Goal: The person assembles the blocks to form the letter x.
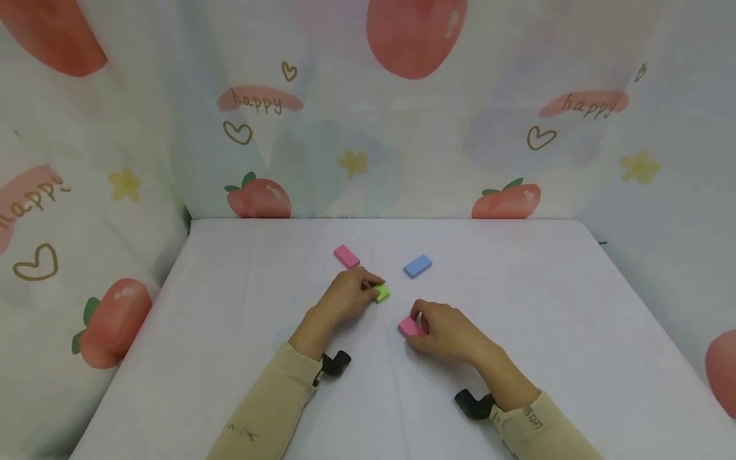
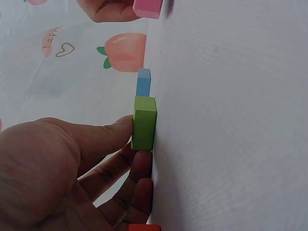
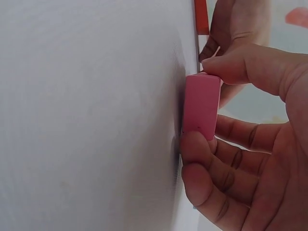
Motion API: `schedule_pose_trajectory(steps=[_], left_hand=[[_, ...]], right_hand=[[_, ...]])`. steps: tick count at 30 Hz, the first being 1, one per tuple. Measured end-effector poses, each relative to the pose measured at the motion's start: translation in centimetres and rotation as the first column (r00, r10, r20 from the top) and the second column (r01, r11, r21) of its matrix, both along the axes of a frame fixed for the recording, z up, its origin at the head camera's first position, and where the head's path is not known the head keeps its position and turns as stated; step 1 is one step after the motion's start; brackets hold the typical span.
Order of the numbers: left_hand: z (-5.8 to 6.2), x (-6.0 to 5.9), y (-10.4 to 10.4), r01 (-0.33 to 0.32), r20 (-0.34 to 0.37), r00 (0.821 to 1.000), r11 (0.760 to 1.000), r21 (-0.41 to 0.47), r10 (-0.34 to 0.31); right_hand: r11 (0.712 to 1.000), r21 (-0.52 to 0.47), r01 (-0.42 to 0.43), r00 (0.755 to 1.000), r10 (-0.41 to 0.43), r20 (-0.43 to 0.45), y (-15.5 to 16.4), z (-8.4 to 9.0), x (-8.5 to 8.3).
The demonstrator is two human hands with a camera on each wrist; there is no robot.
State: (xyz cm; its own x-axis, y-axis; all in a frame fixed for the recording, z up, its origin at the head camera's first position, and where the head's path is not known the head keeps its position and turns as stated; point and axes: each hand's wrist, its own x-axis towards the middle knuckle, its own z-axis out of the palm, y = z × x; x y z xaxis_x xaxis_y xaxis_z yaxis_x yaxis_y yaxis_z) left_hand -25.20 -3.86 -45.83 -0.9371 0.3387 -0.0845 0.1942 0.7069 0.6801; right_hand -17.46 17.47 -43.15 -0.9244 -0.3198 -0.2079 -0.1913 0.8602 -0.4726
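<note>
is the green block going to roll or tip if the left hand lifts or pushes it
The green block looks like a flat-faced rigid slab lying flat on the table, so it should slide, not roll or tip. It seems light, since the left hand pinches it with just thumb and fingertips. Its smooth painted sides could be slightly slippery.

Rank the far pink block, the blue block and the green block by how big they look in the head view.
1. Blue block and far pink block: alike, no ranking between them.
2. Green block: looks smallest, but the left hand covers part of it, so this is unsure.
</note>
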Motion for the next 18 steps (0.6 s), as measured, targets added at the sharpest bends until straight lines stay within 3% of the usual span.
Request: schedule_pose_trajectory(steps=[18], left_hand=[[-0.08, -0.01, -0.01, 0.009, -0.022, 1.0, 1.0, -0.001, -0.009]], right_hand=[[1.0, 0.01, 0.013, 1.0, -0.013, -0.023, -0.71, 0.43, -0.22]])
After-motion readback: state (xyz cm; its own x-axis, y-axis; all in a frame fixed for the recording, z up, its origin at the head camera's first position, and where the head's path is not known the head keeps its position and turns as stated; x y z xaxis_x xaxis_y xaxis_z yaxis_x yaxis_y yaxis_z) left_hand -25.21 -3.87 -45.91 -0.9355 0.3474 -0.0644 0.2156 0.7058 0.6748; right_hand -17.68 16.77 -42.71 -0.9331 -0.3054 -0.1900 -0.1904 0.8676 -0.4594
